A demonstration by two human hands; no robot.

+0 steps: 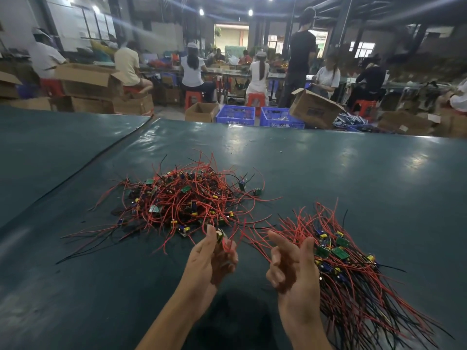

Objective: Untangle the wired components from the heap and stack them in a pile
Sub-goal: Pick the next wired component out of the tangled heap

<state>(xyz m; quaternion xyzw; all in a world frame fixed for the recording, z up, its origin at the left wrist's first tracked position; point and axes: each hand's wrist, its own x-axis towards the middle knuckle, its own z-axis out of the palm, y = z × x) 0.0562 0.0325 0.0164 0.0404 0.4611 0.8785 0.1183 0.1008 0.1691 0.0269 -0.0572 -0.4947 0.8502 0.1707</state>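
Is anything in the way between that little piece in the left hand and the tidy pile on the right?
Only the person's own right hand, raised between the component that the left hand pinches and the pile. Otherwise only the pile's own loose wire ends cross that gap.

Lots hidden here tbh

The component (219, 236) in the left grip (212, 258) is blurred, half behind fingers. The right grip (290, 263) covers the pile (353, 274) edge, can't tell if it pinches a wire. Pile's wire ends run off the bottom; boards inside the heap (182, 198) are buried.
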